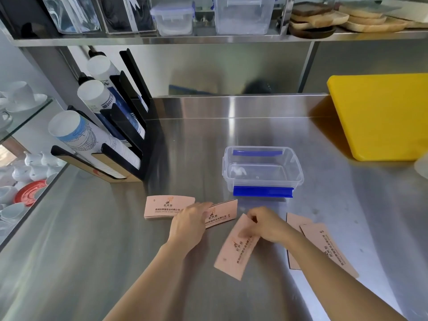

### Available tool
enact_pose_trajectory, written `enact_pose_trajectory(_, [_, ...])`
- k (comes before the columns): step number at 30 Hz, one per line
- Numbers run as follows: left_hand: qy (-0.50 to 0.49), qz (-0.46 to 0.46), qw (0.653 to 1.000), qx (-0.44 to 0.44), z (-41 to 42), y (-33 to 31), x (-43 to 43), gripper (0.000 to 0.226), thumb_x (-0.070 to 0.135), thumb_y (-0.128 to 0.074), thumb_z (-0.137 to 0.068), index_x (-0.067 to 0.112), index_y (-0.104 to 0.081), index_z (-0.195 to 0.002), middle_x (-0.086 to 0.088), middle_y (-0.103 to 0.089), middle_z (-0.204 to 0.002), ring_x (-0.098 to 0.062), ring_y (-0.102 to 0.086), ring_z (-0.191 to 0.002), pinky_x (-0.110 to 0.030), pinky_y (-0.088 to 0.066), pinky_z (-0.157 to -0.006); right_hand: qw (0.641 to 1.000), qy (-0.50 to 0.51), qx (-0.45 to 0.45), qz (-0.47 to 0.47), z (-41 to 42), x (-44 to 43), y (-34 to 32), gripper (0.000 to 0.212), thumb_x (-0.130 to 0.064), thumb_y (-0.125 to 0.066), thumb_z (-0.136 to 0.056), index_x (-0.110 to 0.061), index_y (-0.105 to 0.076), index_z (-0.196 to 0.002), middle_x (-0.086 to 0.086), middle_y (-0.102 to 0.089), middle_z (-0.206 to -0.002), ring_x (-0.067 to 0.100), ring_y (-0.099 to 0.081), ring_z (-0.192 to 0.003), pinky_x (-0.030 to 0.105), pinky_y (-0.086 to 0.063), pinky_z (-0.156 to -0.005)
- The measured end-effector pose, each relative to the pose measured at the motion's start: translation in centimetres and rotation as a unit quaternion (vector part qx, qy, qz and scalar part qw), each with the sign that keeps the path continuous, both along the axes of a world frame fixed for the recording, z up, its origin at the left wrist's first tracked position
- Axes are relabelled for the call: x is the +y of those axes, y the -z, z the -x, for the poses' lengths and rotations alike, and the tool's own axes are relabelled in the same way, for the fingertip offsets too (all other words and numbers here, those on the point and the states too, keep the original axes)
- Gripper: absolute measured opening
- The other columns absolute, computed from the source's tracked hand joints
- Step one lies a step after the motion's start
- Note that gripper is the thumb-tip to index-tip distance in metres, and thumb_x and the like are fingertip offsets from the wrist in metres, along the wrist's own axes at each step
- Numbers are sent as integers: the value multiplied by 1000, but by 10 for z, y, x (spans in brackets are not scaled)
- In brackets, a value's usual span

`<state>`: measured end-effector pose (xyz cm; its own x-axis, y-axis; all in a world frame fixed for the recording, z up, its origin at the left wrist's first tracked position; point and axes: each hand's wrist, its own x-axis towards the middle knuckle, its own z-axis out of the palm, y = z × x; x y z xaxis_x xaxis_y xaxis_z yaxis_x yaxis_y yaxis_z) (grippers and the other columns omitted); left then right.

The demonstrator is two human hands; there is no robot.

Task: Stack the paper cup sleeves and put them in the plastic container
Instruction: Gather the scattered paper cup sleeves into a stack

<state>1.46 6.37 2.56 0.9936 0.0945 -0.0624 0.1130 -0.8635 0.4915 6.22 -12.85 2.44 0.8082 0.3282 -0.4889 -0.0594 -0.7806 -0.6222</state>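
pink sleeve (234, 251) top edge pinched (right hand (269, 224))

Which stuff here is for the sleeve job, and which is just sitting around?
For the job: stacked sleeves, loose sleeves, plastic container.
Just lying about: yellow board, paper cups, white teacups, wooden plates.

A yellow cutting board (379, 117) is seen at the right of the steel counter (185, 147); paper cups (88, 135) are held in a black rack (133, 72) at left, and wooden plates (319, 18) are stacked on the upper shelf (162, 40)
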Motion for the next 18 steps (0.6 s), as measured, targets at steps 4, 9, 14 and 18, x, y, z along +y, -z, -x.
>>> enact_pose_trajectory(4, [-5, 26, 1000, 10, -2, 0, 2, 32, 16, -43, -92, 29, -58, -116, -1, -67, -107, -27, -58, -102, -41, -49, -84, 985, 107, -48, -125, 0, 2, -5, 17, -15, -74, -76, -9, -58, -73, 6, -71, -88, 24, -70, -76, 38, -61, -70])
enact_pose_trajectory(9, [25, 50, 998, 3, 0, 1, 4, 35, 15, -40, -94, 25, -56, -123, -4, -66, -115, -29, -57, -108, -38, -43, -94, 978, 148, -102, -105, 8, 17, 11, 20, -16, -73, -75, -19, -53, -79, 10, -66, -73, 32, -68, -62, 46, -59, -68])
enact_pose_trajectory(14, [60, 61, 996, 14, 3, 3, 1, 38, 20, -54, -88, 21, -54, -126, -3, -64, -121, -25, -56, -113, -36, -43, -96, 974, 75, -192, -89, 13, 27, 18, 48, -18, -72, -77, -21, -57, -122, -3, -51, -94, 17, -52, -82, 33, -50, -82])
enact_pose_trajectory(18, [98, 39, 993, -44, 0, 7, -4, 32, 20, -52, -87, 20, -60, -118, -2, -69, -113, -25, -60, -105, -35, -45, -92, 963, 65, -249, -84, 11, 19, 14, 16, -9, -67, -79, -8, -63, -94, -2, -55, -91, 18, -52, -79, 28, -45, -75])
